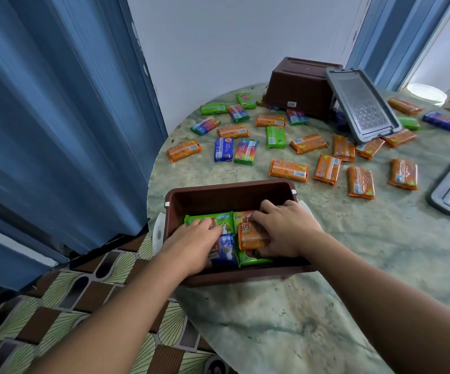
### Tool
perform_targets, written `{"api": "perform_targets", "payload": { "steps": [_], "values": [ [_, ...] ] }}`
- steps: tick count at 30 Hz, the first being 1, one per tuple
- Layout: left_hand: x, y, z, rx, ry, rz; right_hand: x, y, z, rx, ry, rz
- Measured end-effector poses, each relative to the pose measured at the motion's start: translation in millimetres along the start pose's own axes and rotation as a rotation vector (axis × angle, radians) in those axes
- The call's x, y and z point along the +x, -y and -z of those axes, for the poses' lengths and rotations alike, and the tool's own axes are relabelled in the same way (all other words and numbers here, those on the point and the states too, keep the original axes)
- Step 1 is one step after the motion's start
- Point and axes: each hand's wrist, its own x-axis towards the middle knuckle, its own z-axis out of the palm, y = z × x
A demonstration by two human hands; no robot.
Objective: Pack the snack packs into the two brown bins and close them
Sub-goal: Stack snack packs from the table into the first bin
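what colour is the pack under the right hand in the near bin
Orange. The right hand holds the orange pack inside the near brown bin, seen in the head view.

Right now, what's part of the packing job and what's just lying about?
Job: near bin, orange pack in right hand, left hand, loose packs, upturned bin, lids.
Lying about: white bowl, curtain.

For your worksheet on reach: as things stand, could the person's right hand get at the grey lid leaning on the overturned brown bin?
Probably yes: the right hand grips an orange pack, but nothing blocks the grey lid.
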Motion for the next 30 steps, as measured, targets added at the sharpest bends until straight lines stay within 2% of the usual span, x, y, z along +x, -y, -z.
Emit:
{"api": "perform_targets", "payload": {
  "steps": [4, 11, 17, 30],
  "values": [
    [1.7, -3.6, -5.6, -0.128, -0.003, 0.023, 0.1, -0.7, 0.0, 0.010, 0.003, 0.003],
    [0.3, -6.1, -9.3, -0.081, -0.014, 0.106, 1.7, -1.8, -1.9, 0.007, 0.004, 0.009],
    [4.5, -3.2, -11.3, -0.109, -0.028, 0.043, -0.2, -0.8, 1.3, 0.019, -0.009, 0.012],
    [3.3, -4.4, -9.5, -0.169, -0.056, 0.067, -0.2, -6.9, -2.0, 0.222, -0.115, -0.053]
  ]
}}
